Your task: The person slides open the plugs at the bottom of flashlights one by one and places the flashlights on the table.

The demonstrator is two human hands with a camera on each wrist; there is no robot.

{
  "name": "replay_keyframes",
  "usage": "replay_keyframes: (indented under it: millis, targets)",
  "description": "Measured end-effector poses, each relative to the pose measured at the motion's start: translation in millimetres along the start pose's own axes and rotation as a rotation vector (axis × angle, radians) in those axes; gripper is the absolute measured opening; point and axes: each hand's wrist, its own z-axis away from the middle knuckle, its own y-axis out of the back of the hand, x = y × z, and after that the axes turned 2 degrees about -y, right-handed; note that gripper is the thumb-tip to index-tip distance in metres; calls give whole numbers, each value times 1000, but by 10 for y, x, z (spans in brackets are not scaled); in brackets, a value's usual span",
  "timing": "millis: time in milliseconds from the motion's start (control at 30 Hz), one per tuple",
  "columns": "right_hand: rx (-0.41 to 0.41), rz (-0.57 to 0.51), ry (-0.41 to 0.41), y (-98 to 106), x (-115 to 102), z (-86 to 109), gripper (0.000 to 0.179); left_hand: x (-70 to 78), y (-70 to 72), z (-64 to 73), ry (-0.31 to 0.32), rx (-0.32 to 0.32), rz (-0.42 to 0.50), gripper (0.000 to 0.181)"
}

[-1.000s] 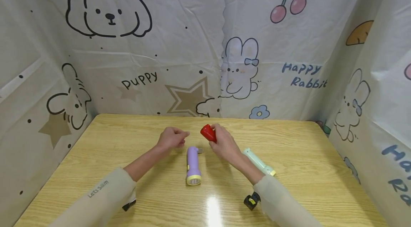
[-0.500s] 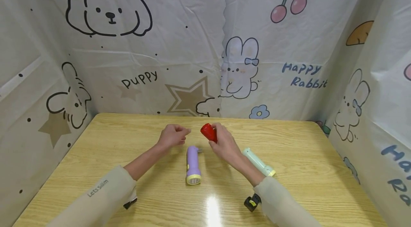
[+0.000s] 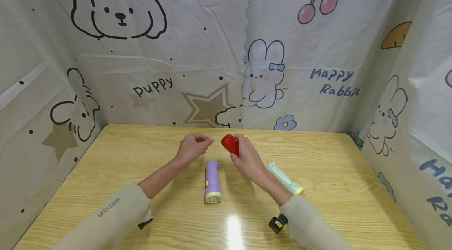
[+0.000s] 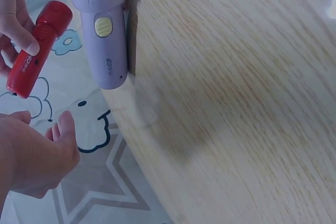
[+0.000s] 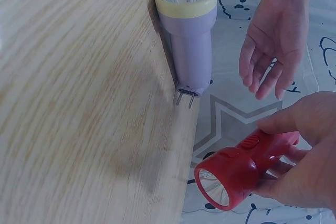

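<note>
My right hand grips a red flashlight above the far part of the table. In the right wrist view, the thumb lies along the body of the red flashlight, whose lens faces down and left. Facing it from the left is my left hand, holding nothing, its fingers loosely bent and apart from the flashlight. Between the forearms a purple flashlight lies on the table, its yellow-rimmed lens toward me. Two metal prongs stick out of its tail in the right wrist view.
A mint-green flashlight lies to the right, partly behind my right forearm. The wooden table ends at a printed cloth that hangs behind and on both sides. A wrist camera hangs below my right sleeve.
My left hand has risen a little and shifted right, its fingers loosening toward the red flashlight. The right hand has lifted very slightly with that flashlight. The other flashlights have stayed put.
</note>
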Motion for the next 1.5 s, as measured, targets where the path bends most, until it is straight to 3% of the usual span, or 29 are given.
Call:
replay_keyframes:
  millis: [433, 900, 1500]
  targets:
    - [28, -17, 53, 10, -18, 22, 52, 23, -50, 11, -94, 17, 17, 29]
    - [45, -45, 80, 13, -40, 45, 50, 64, -119, 65, -108, 17, 89, 29]
    - [54, -72, 79, 14, -55, 50, 49, 124, -194, 100, -199, -15, 206, 27]
